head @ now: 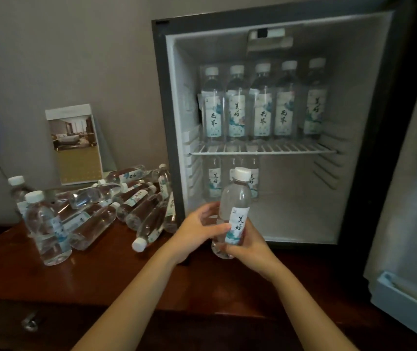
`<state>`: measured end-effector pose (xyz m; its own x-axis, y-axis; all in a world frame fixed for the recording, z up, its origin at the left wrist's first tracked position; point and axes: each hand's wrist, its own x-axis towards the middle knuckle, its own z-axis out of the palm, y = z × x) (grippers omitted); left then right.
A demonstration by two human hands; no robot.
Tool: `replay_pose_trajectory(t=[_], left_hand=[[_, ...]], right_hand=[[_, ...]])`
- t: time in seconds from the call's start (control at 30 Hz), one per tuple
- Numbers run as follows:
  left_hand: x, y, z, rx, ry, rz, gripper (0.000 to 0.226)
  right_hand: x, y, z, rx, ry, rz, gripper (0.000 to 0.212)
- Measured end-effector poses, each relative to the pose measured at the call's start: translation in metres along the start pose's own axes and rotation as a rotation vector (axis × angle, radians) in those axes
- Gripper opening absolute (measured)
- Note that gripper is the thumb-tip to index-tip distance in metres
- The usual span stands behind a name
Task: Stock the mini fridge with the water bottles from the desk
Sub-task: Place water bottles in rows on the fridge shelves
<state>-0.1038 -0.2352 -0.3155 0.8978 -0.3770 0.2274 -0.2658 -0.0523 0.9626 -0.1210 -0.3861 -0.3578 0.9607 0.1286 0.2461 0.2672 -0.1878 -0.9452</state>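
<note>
1. Both your hands are on one water bottle [235, 196], just below the middle of the frame. Your left hand [197, 229] wraps its fingers round the bottle's waist, thumb on the label. Your right hand [250, 245] grips the base from below. Neither hand is free.
2. The bottle is upright, cap up and label facing you. I judge you hold it this way so it can go in standing and match the others.
3. It sits in front of the open mini fridge [161, 122], at the level of the lower compartment and not yet inside.
4. The wire shelf [265, 149] carries a row of five bottles [263, 102] that fills most of its width, so the lower compartment is the likely place.
5. A few bottles [215, 181] stand at the back left of the lower compartment. The floor to their right looks bare.
6. The fridge door [410, 198] is swung wide along the right edge, leaving the opening unobstructed.
7. Much remains: a heap of bottles [126, 198] lies on its side on the desk [101, 274] at centre left, with an upright one [46, 229] further left.
</note>
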Motion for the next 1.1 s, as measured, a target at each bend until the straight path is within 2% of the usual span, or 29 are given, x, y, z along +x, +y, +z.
replay_pose_trajectory(t=[0.27, 0.4, 0.5, 0.7, 0.87, 0.97, 1.1], left_hand=[[0.054, -0.006, 0.058, 0.029, -0.073, 0.055, 0.043], [0.072, -0.013, 0.075, 0.067, -0.083, 0.034, 0.040], [0.084, -0.019, 0.082, 0.077, -0.072, 0.037, 0.047], [0.111, -0.030, 0.093, 0.139, 0.018, 0.038, 0.045], [0.141, -0.035, 0.103, 0.400, 0.166, 0.110, 0.033], [0.156, -0.036, 0.106, 0.503, 0.274, 0.129, 0.036], [0.172, -0.039, 0.104, 0.532, 0.350, 0.152, 0.037]], right_hand=[[0.015, 0.009, -0.064, -0.162, 0.217, -0.007, 0.066], [0.023, 0.021, -0.080, -0.151, 0.238, 0.010, 0.068], [0.028, 0.028, -0.085, -0.070, 0.236, 0.023, 0.071], [0.056, 0.037, -0.091, -0.044, 0.318, 0.060, 0.066], [0.085, 0.046, -0.095, -0.222, 0.511, 0.122, 0.048], [0.102, 0.048, -0.098, -0.266, 0.621, 0.132, 0.038], [0.124, 0.055, -0.100, -0.283, 0.704, 0.141, 0.053]])
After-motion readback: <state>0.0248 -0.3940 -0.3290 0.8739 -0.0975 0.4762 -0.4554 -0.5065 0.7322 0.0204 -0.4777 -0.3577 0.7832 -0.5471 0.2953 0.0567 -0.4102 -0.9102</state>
